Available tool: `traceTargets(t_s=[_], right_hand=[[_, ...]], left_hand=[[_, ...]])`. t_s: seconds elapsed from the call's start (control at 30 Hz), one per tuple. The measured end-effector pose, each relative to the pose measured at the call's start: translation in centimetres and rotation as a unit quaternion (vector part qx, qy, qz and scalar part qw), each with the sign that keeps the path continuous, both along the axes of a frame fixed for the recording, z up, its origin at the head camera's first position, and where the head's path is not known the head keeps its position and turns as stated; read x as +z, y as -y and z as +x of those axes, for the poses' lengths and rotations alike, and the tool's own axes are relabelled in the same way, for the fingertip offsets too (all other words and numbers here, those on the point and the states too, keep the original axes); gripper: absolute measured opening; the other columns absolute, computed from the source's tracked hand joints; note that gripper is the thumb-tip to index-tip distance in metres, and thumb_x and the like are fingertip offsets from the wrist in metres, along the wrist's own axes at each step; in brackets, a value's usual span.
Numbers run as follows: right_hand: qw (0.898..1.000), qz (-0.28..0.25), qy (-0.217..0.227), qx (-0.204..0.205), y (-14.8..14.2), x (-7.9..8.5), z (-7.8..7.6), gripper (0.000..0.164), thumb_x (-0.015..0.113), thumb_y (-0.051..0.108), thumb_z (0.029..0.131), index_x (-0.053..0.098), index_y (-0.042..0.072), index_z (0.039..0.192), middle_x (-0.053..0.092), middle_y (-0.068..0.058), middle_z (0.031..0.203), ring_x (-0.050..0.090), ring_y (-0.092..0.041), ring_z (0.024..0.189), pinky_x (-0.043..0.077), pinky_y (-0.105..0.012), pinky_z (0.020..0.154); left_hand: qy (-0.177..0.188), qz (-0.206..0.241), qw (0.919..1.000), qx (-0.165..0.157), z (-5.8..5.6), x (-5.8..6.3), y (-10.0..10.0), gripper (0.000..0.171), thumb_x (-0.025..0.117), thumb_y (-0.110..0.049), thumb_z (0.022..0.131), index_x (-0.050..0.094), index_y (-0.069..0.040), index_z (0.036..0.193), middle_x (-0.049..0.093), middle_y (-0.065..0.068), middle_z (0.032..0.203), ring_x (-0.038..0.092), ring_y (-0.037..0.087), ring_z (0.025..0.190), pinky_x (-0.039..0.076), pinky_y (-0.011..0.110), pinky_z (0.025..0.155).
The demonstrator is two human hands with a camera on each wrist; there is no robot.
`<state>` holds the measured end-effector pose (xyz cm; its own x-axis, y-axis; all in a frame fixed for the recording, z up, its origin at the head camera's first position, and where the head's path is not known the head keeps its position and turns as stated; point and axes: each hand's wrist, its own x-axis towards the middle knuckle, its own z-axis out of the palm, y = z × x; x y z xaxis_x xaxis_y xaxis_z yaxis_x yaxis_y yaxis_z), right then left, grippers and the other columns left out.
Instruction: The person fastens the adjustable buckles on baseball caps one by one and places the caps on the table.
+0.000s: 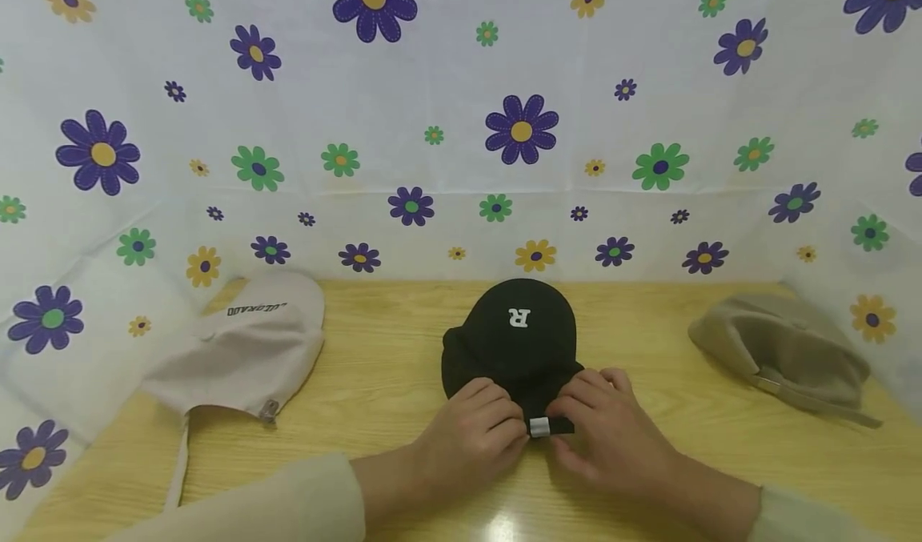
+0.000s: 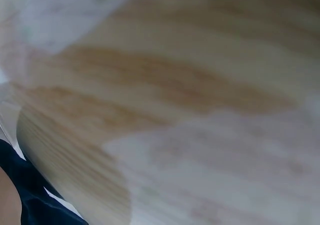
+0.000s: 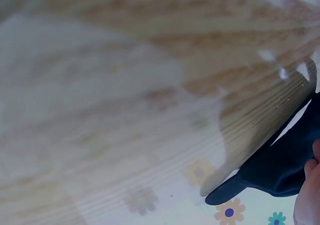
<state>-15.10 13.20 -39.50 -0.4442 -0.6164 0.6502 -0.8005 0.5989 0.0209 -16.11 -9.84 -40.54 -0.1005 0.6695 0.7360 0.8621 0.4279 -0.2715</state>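
Observation:
A black baseball cap with a white letter R lies in the middle of the table, its back opening toward me. Across that opening runs a black strap with a silver metal buckle. My left hand, fingers curled, grips the cap's back edge and strap just left of the buckle. On the other side my right hand pinches the strap by its free end. Both wrist views catch only part of the black cap and a bit of each hand; the fingertips are hidden there.
A pale cap with dark lettering lies at the left, its strap hanging loose toward me. At the right sits an olive-brown cap. Behind the wooden table hangs a white cloth printed with flowers.

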Motion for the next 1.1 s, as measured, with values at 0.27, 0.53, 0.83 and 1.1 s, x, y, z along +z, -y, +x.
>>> traceTargets(t_s=[0.27, 0.53, 0.83, 1.1], right_hand=[[1.000, 0.005, -0.009, 0.001, 0.07, -0.15, -0.15, 0.018, 0.080, 0.021, 0.068, 0.071, 0.019, 0.083, 0.062, 0.010, 0.085, 0.052, -0.011, 0.086, 0.035, -0.038, 0.079], [1.000, 0.006, -0.020, 0.021, 0.02, -0.41, -0.26, 0.015, 0.079, 0.020, 0.071, 0.071, 0.018, 0.083, 0.063, 0.009, 0.085, 0.052, -0.013, 0.086, 0.037, -0.036, 0.080], [0.998, -0.004, -0.026, 0.061, 0.36, -0.43, -0.42, 0.020, 0.061, 0.027, 0.096, 0.073, 0.019, 0.083, 0.064, 0.009, 0.085, 0.054, -0.012, 0.086, 0.041, -0.034, 0.082], [0.996, -0.001, -0.002, 0.090, 0.32, -0.40, -0.51, 0.026, 0.057, 0.031, 0.101, 0.073, 0.019, 0.084, 0.065, 0.009, 0.084, 0.055, -0.011, 0.087, 0.036, -0.029, 0.088]], left_hand=[[0.006, 0.000, 1.0000, 0.003, 0.06, 0.02, 0.03, 0.008, 0.076, -0.011, 0.079, 0.070, -0.015, 0.077, 0.067, -0.005, 0.083, 0.060, 0.012, 0.080, 0.048, 0.026, 0.081], [0.009, 0.006, 0.9999, -0.001, -0.04, -0.19, 0.00, 0.009, 0.077, -0.011, 0.079, 0.070, -0.016, 0.076, 0.067, -0.005, 0.083, 0.060, 0.012, 0.080, 0.048, 0.026, 0.080], [0.044, -0.003, 0.9989, 0.011, 0.25, -0.21, 0.09, 0.009, 0.079, -0.021, 0.082, 0.070, -0.018, 0.082, 0.066, -0.006, 0.088, 0.058, 0.011, 0.084, 0.047, 0.026, 0.084], [0.030, 0.000, 0.9996, 0.002, 0.05, -0.25, -0.07, 0.011, 0.079, -0.024, 0.082, 0.070, -0.018, 0.083, 0.068, -0.007, 0.087, 0.060, 0.011, 0.085, 0.048, 0.025, 0.085]])
